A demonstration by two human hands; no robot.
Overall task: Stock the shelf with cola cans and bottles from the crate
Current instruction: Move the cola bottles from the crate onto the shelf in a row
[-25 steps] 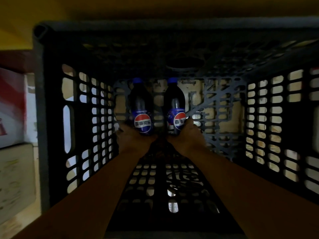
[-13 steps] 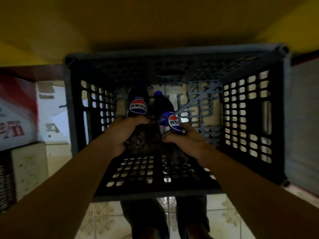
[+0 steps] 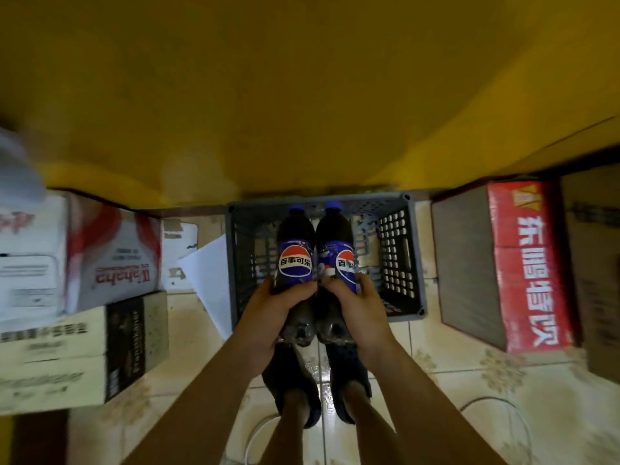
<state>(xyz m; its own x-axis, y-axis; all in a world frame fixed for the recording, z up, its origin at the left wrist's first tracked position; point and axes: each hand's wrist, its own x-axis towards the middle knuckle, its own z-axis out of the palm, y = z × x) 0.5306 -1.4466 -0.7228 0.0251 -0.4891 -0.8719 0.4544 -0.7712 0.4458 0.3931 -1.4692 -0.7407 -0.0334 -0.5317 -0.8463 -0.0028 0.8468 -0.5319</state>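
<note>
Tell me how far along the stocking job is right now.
Done: the left bottle and right bottle are out of the grey crate, and the parts of its floor that show hold nothing else. In hand: the left hand has its grip round the left bottle, the right hand round the right bottle, above the crate. Left: both must reach the shelf, which I cannot make out here.

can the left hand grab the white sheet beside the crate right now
Probably not yet: the left hand grips a cola bottle, so its fingers are taken. The white sheet lies uncovered beside the crate, so the way looks free once the bottle is down.
</note>
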